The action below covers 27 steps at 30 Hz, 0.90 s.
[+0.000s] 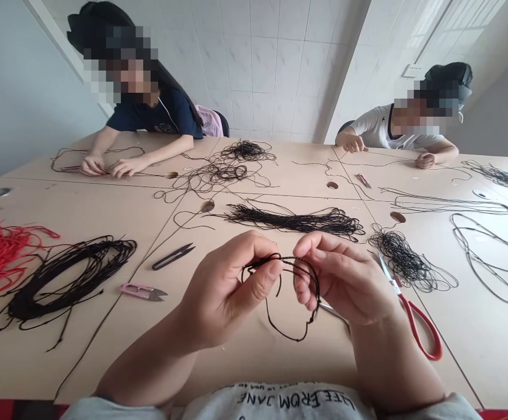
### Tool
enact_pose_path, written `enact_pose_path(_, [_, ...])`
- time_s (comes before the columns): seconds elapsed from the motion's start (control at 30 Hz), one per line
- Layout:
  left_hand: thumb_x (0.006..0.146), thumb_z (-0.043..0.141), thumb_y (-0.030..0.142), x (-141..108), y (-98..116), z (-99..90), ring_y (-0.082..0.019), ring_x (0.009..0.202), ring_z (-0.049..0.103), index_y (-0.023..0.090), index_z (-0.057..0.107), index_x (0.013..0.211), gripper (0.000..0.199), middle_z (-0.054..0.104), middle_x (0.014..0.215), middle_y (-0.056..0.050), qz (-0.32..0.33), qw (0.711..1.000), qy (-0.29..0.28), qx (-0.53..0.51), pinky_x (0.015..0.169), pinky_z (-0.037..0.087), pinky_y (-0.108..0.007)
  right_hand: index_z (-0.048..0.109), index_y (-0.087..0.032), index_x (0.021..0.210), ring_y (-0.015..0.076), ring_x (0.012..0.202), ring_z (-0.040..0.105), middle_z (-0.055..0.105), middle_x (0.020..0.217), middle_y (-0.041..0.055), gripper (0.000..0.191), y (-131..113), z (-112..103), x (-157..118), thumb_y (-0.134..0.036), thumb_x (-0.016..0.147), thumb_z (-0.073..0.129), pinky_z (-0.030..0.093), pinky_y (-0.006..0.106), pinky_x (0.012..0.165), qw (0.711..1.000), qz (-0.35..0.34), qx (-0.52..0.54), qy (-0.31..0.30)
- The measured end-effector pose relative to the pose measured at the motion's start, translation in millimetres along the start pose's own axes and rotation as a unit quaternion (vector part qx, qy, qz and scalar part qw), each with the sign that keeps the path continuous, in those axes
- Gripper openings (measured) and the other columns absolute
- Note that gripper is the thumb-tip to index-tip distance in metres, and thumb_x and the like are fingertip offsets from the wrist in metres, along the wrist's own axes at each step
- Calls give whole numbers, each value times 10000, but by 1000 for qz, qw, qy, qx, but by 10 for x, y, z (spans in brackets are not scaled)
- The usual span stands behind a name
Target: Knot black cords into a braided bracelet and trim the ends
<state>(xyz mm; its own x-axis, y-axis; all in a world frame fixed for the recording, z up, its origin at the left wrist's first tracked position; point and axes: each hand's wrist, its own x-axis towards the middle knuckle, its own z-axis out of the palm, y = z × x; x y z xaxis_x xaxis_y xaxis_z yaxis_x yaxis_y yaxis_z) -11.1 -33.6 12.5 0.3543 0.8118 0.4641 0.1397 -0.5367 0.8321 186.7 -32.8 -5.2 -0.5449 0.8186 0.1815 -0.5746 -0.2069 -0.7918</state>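
Left hand point(232, 289) pinching black cord point(280, 326) between thumb and fingers; right hand point(341, 280) curled, gripping same cord. Loop hangs between, lifted above near edge of tabletop point(83, 361), keeping my work clear. Red-handled scissors point(420, 329) lie right, within reach.
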Motion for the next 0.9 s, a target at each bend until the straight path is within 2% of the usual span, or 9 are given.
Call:
enact_pose_path(0.07, [1002, 583, 220, -1, -20, 13, -144, 651, 557, 228, 608, 848, 156, 618, 718, 4, 60, 998, 13, 27, 613, 453, -284, 690, -170, 1045, 91, 699, 746, 742, 843, 25, 103, 21, -28, 20, -244, 975, 696, 598, 155, 590, 997, 56, 54, -26])
enact_pose_path(0.17, [998, 588, 176, 16, -56, 28, -137, 679, 600, 211, 619, 914, 96, 671, 741, 0, 135, 990, 12, 45, 621, 478, -264, 700, -177, 985, 104, 694, 757, 751, 864, 11, 165, 95, -20, 52, -207, 870, 814, 621, 174, 584, 995, 61, 74, -27])
enact_pose_path(0.4, [991, 604, 180, 40, -79, 67, -95, 642, 557, 185, 618, 882, 110, 606, 747, 16, 137, 989, 16, 52, 584, 463, -211, 759, -184, 811, 40, 610, 649, 680, 726, -25, 146, 195, 119, 84, -110, 763, 876, 567, 92, 563, 991, -106, -14, 78])
enact_pose_path(0.47, [996, 599, 185, 29, -85, 72, -97, 643, 564, 188, 619, 883, 115, 612, 743, 16, 133, 990, 7, 41, 593, 472, -213, 756, -180, 803, 35, 570, 623, 668, 711, -25, 127, 185, 134, 80, -142, 776, 873, 538, 81, 512, 993, -84, 4, 87])
enact_pose_path(0.6, [1003, 583, 157, 3, -104, 63, -105, 740, 634, 191, 617, 946, 75, 671, 812, -4, 149, 989, -21, 12, 684, 515, -212, 720, -168, 815, 34, 457, 548, 641, 615, -23, 143, 170, 127, 87, -260, 849, 825, 444, 67, 390, 991, 43, 102, 72])
enact_pose_path(0.67, [1004, 575, 138, 1, -110, 57, -101, 767, 640, 191, 617, 990, 69, 682, 849, -9, 166, 986, -32, 14, 715, 522, -205, 704, -165, 785, 33, 424, 517, 620, 578, -32, 186, 174, 127, 96, -278, 822, 848, 408, 65, 359, 986, 74, 122, 84])
enact_pose_path(0.73, [996, 580, 127, 8, -110, 52, -95, 755, 626, 194, 615, 996, 76, 674, 856, -2, 164, 985, -36, 31, 710, 517, -195, 718, -170, 767, 28, 431, 522, 630, 599, -33, 184, 178, 134, 96, -257, 784, 879, 409, 65, 364, 989, 38, 93, 112])
enact_pose_path(0.8, [992, 588, 132, 18, -101, 46, -91, 738, 609, 198, 610, 964, 76, 661, 837, 11, 142, 988, -42, 50, 695, 507, -186, 756, -183, 775, 28, 471, 555, 676, 664, -18, 142, 171, 143, 82, -228, 768, 890, 442, 72, 399, 990, -35, 28, 136])
enact_pose_path(0.9, [991, 595, 147, 27, -71, 30, -79, 714, 585, 203, 605, 917, 93, 641, 801, 37, 104, 991, -61, 65, 678, 483, -167, 798, -206, 780, 34, 494, 549, 705, 689, -1, 123, 129, 155, 48, -175, 730, 906, 450, 93, 427, 975, -113, -92, 168])
